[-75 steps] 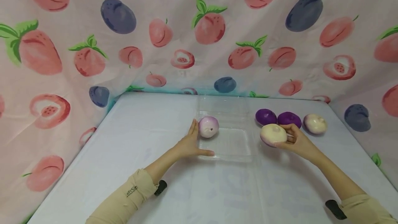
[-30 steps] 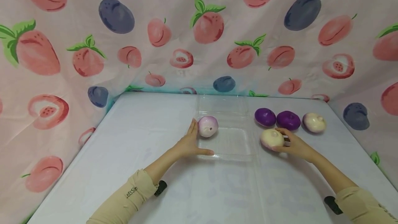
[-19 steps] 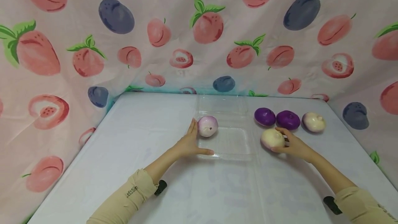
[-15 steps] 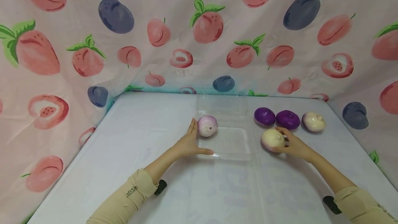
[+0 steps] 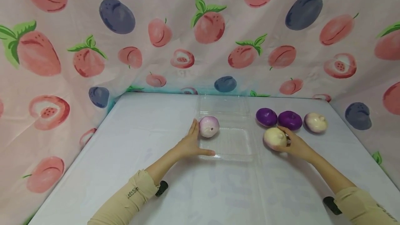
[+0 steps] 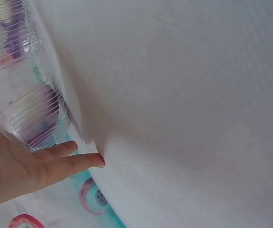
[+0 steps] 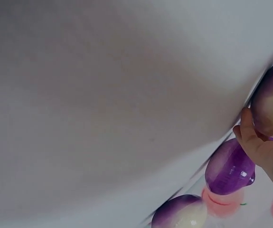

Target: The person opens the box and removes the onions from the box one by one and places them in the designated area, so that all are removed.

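My left hand (image 5: pixel 187 146) spreads along the left side of a clear plastic container (image 5: pixel 235 143), thumb stretched across its near edge. Inside, at the left, sits a pale pinkish-purple onion (image 5: pixel 209 126). In the left wrist view, straight fingers (image 6: pixel 72 164) lie beside the container's ribbed wall (image 6: pixel 39 45). My right hand (image 5: pixel 295 144) grips a cream onion with a purple-tinged underside (image 5: pixel 273 139), right of the container. Its fingers curl round the far side and the thumb lies in front. The right wrist view shows this onion (image 7: pixel 271 102) partly cut off by the frame.
Behind the held onion, two dark purple onions (image 5: pixel 266 117) and another cream onion (image 5: pixel 316 122) stand in a row. The container's clear lid (image 5: pixel 223 105) lies open toward the back. A fruit-printed cloth (image 5: pixel 187 27) hangs behind the white table (image 5: pixel 150 121).
My right hand first lowered the cream onion toward the table, then shifted slightly right and away from me, still gripping it. My left hand has stayed at the container.
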The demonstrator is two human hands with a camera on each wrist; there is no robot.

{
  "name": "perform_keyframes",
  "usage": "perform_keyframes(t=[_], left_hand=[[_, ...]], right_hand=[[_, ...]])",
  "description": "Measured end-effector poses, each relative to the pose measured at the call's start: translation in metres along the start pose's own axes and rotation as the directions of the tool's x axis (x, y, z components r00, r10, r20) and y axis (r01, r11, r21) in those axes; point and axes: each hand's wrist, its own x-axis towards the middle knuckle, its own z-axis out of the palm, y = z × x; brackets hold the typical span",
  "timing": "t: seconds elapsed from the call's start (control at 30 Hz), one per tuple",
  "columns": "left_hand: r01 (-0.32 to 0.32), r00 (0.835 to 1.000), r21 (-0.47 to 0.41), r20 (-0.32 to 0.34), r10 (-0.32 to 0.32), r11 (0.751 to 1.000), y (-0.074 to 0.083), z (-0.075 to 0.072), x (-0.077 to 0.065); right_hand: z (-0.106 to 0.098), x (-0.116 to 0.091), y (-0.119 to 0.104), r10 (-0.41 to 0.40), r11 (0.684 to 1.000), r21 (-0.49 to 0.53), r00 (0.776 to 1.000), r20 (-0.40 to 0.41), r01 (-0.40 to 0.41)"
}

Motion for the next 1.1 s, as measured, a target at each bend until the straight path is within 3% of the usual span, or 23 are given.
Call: perform_keyframes(t=[0.77, 0.97, 1.1], left_hand=[[0.004, 1.0, -0.01, -0.002, -0.004, 1.0, 0.001, 0.001, 0.0], [0.009, 1.0, -0.019, -0.007, -0.009, 1.0, 0.001, 0.0, -0.001], [0.009, 1.0, -0.032, -0.006, -0.01, 0.999, 0.001, 0.001, -0.001]], right_hand=[[-0.008, 0.0, -0.009, -0.012, 1.0, -0.002, 0.999, -0.051, 0.011], [-0.007, 0.003, -0.015, -0.041, 0.999, 0.03, 0.989, -0.145, 0.045], [-0.003, 0.006, -0.022, -0.101, 0.994, 0.007, 0.96, -0.26, 0.106]])
